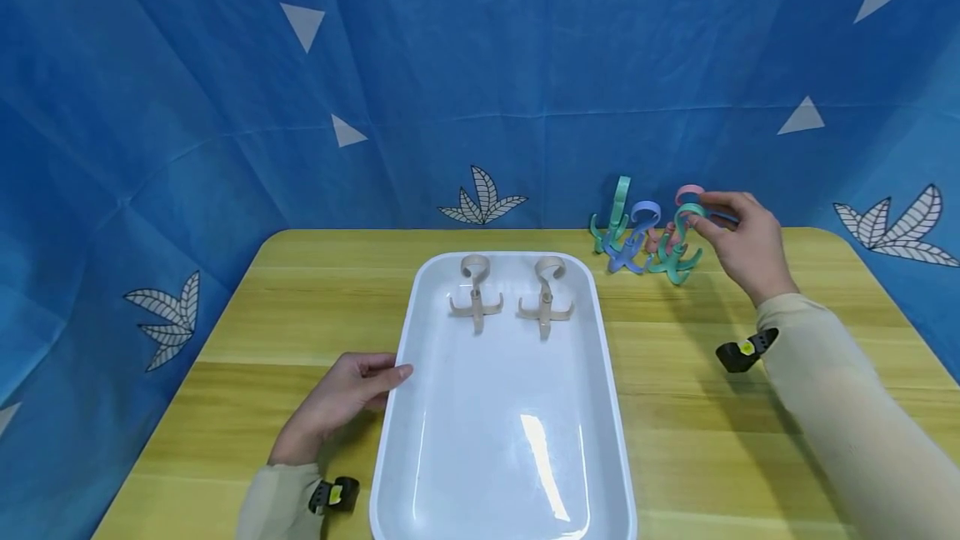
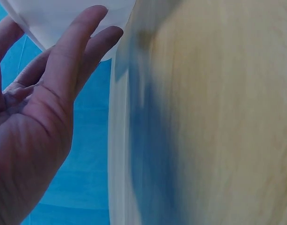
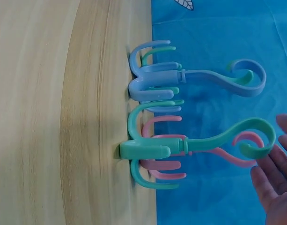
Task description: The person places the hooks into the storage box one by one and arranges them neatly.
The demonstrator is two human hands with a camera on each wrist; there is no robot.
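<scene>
My left hand [image 1: 348, 397] holds the left side of a white tray [image 1: 480, 440], thumb over the rim; the left wrist view shows its fingers [image 2: 68, 56] against the tray's outer side. Two beige multi-prong hanging hooks [image 1: 476, 300] [image 1: 545, 307] stand inside at the far end. My right hand [image 1: 750, 248] is at the curled top of the near green hook [image 3: 204, 143], thumb and fingers extended around it. That hook stands on its prongs on the table. A pink hook [image 3: 223, 154] is behind it, with a blue hook [image 3: 213, 77] alongside and another green hook [image 1: 618, 211] farther left.
The yellow wooden table [image 1: 285, 307] spans both sides of the tray. A blue cloth backdrop [image 1: 480, 65] with leaf and triangle prints hangs behind its far edge, close to the coloured hooks.
</scene>
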